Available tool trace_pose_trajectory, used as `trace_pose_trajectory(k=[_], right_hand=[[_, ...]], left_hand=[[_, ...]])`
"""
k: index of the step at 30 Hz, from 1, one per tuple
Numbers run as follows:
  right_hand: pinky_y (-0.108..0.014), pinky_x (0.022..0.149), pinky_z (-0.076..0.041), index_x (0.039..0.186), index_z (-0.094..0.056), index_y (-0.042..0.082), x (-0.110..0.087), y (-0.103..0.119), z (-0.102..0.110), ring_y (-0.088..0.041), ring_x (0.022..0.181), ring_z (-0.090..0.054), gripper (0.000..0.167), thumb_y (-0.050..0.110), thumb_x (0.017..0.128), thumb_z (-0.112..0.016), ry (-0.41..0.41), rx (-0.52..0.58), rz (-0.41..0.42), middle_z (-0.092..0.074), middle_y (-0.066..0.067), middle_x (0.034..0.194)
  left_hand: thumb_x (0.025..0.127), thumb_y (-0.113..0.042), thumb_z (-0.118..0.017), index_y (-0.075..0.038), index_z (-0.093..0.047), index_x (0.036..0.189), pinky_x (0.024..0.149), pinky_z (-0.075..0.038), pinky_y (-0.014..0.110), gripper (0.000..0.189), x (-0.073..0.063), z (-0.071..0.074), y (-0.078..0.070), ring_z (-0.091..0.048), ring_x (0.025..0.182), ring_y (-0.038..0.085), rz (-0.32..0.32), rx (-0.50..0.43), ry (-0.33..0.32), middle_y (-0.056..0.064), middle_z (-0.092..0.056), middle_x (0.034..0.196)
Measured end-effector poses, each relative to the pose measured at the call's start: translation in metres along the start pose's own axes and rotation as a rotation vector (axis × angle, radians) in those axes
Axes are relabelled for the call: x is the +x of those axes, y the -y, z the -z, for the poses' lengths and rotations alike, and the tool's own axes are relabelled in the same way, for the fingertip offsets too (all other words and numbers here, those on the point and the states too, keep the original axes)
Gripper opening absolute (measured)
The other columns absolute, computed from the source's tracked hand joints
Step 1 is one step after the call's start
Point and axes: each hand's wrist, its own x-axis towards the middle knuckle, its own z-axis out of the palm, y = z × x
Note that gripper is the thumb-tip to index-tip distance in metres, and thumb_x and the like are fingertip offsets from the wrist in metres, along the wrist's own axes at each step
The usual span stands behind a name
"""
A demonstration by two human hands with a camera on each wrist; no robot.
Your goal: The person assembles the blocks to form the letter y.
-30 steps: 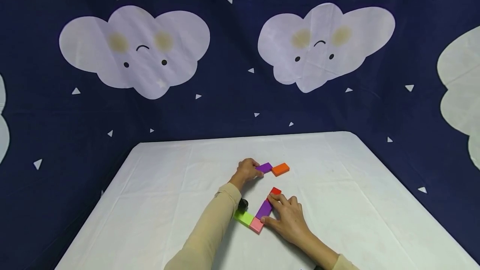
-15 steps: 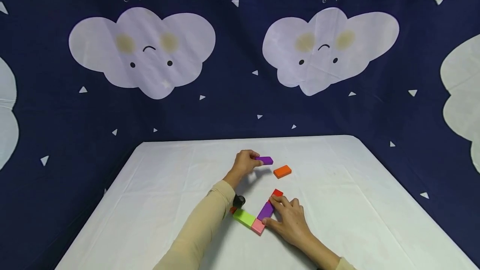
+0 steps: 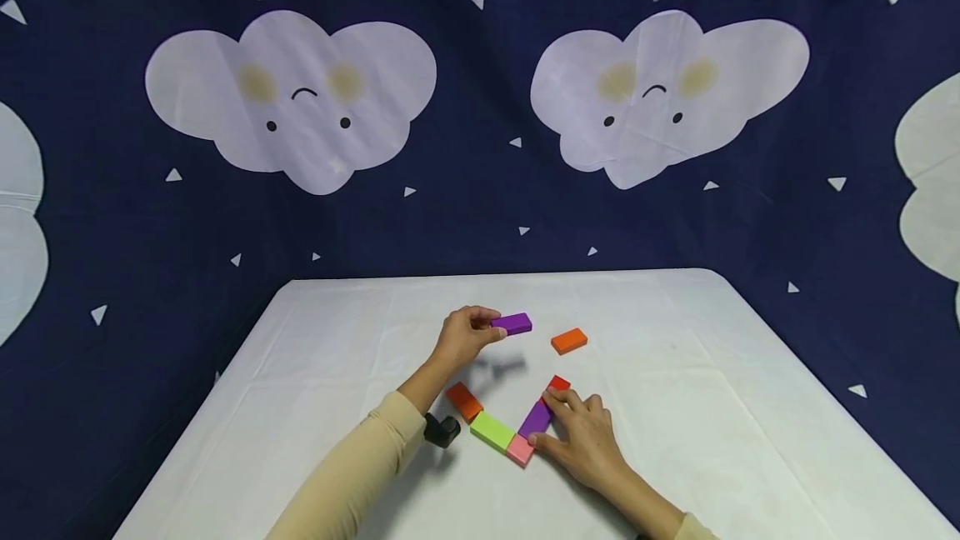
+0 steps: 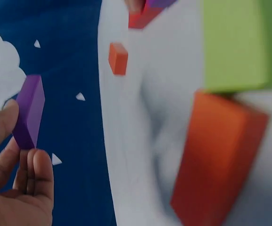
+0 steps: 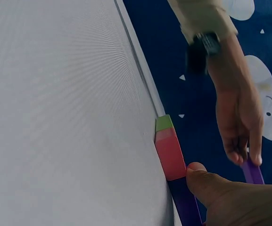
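My left hand (image 3: pixel 463 338) pinches one end of a purple block (image 3: pixel 513 323) between thumb and fingers, and holds it above the table, its shadow on the cloth below. In the left wrist view this purple block (image 4: pixel 29 110) stands out against the dark backdrop. On the table my right hand (image 3: pixel 585 438) holds a second purple block (image 3: pixel 536 421), thumb by its near end and fingers by its far end. That block sits in a V-shaped row with a red block (image 3: pixel 557 384), a pink block (image 3: pixel 520 450), a lime green block (image 3: pixel 492 432) and an orange-red block (image 3: pixel 464 402).
A loose orange block (image 3: pixel 569 341) lies beyond the row, to the right of the raised one. White cloth covers the table (image 3: pixel 675 407). Behind its far edge hangs a dark blue curtain (image 3: pixel 480 223) with clouds. A black wrist camera (image 3: pixel 442 431) sits on my left wrist.
My left hand has lifted its purple block from beside the orange one and drawn it left. The orange-red block at the row's left end has come into sight. My right hand stays in place.
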Motion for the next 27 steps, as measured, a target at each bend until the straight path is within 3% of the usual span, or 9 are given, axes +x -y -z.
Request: trace_pose_trajectory(k=[7, 16, 23, 27], right_hand=[[-0.029, 0.070, -0.025, 0.123, -0.064, 0.011, 0.001, -0.001, 0.000, -0.013, 0.078, -0.033, 0.068, 0.051, 0.069, -0.074, 0.007, -0.002, -0.004, -0.061, 0.001, 0.120], [-0.028, 0.069, -0.024, 0.123, -0.064, 0.010, -0.001, 0.000, -0.001, -0.013, 0.077, -0.032, 0.069, 0.051, 0.069, -0.075, 0.004, 0.007, -0.006, -0.061, 0.001, 0.119], [-0.027, 0.069, -0.024, 0.121, -0.065, 0.010, -0.001, 0.000, -0.001, -0.012, 0.076, -0.031, 0.068, 0.050, 0.068, -0.075, -0.029, 0.002, 0.015, -0.062, 0.001, 0.120], [-0.028, 0.070, -0.025, 0.122, -0.064, 0.010, 0.000, -0.001, -0.001, -0.012, 0.077, -0.032, 0.068, 0.050, 0.069, -0.075, -0.014, 0.006, 0.006, -0.061, 0.000, 0.121]], left_hand=[[0.077, -0.015, -0.076, -0.006, -0.070, 0.104, 0.065, -0.045, 0.019, 0.029, -0.046, 0.003, -0.002, -0.054, 0.077, 0.012, -0.002, -0.091, -0.063, 0.011, -0.063, 0.092], [0.075, -0.015, -0.077, -0.002, -0.068, 0.102, 0.064, -0.045, 0.016, 0.031, -0.093, 0.008, 0.005, -0.052, 0.077, 0.011, 0.053, -0.182, -0.143, 0.013, -0.061, 0.091], [0.076, -0.014, -0.076, 0.001, -0.065, 0.106, 0.064, -0.045, 0.016, 0.035, -0.125, 0.013, 0.011, -0.051, 0.078, 0.010, 0.091, -0.228, -0.128, 0.011, -0.062, 0.095], [0.075, -0.014, -0.077, 0.000, -0.065, 0.106, 0.069, -0.046, 0.017, 0.036, -0.142, 0.013, 0.015, -0.051, 0.079, 0.008, 0.095, -0.205, -0.116, 0.009, -0.062, 0.096]])
